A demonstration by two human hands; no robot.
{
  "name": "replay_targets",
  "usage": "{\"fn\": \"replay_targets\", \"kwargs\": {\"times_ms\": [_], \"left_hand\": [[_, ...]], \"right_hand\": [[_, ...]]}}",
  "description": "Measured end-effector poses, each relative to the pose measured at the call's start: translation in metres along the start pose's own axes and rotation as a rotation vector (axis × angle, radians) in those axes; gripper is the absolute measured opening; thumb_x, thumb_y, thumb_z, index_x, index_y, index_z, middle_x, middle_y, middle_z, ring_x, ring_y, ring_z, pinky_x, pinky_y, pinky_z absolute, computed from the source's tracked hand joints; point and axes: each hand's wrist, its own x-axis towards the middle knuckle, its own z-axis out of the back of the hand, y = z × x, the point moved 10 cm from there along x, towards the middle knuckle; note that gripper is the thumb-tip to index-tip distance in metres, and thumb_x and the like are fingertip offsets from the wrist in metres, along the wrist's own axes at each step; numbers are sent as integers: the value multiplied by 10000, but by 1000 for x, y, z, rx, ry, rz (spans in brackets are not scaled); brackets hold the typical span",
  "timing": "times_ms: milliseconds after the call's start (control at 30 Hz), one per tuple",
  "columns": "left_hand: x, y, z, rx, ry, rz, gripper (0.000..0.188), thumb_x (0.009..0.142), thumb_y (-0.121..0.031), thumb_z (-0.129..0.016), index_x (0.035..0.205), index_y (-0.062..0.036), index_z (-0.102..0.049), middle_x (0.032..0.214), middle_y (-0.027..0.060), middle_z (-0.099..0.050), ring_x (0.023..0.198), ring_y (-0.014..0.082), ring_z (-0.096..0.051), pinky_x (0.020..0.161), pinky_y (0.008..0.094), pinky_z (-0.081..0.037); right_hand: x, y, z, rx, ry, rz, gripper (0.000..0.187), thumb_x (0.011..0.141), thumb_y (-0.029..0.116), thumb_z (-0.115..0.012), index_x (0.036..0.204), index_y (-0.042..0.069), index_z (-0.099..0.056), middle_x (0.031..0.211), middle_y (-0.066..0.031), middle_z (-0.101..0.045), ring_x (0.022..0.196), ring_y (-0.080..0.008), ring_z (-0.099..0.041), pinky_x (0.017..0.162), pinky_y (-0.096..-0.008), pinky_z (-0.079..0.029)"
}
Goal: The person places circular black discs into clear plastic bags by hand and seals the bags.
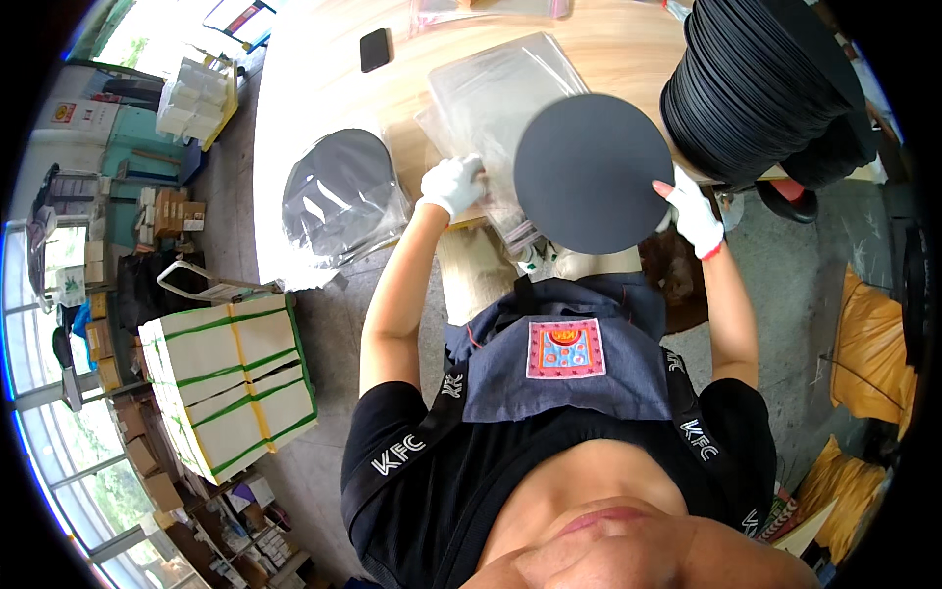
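A: In the head view, what do we find at the right grip (695, 218)?

B: We see it in a white glove (700, 231), pinching the right edge of a flat black disc (592, 174), with the thumb lying on the upper face. So the disc is just left of that grip, and between our two hands.

A: And the left grip (453, 187)?

B: Its fingers are curled, right beside the clear bags (500, 83); we cannot tell whether they pinch any plastic. The bags spread out beyond it and to its right, partly under the disc in our view.

A: What else do we have around us?

B: Left of the left grip, we have dark round pieces in clear plastic (339, 191) on the table (294, 98). Farther off, beyond that grip, lies a black phone (374, 50).

A: And past the right grip?

B: Beyond it and to its right, we see a tall stack of black discs (756, 88).
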Motion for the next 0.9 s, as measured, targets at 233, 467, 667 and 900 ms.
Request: {"fn": "replay_targets", "kwargs": {"times_ms": [233,467,667,900], "left_hand": [[2,4,-20,307,-80,-37,258,742,-121,-612,992,-179,-589,1014,42,-598,988,273,-592,771,431,-507],[0,-34,-32,-124,-65,-174,337,716,-69,-634,1034,-170,-589,1025,66,-609,1014,287,-579,824,421,-491],[-35,-2,-27,-67,-314,-92,314,699,-40,-607,989,-160,-603,1032,52,-599,1079,309,-534,857,417,-472],[-58,0,-8,-129,-533,48,132,797,-142,-599,916,-200,-605,910,48,-599,741,325,-633,640,440,-507]], "right_hand": [[-52,-79,-32,520,69,-465,448,898,118,-533,1331,43,-443,1081,-41,-642,569,-70,-580,412,-191,-421],[-65,-91,-93,551,165,-647,339,893,119,-562,1230,104,-522,855,-4,-645,404,-90,-498,348,-204,-391],[-40,-137,-74,630,-112,-374,337,910,122,-574,1237,92,-500,915,-28,-640,465,-122,-562,375,-245,-442],[-13,-143,-94,851,-156,-325,422,915,85,-537,1314,115,-402,1014,-88,-582,561,-212,-608,484,-309,-498]]}}
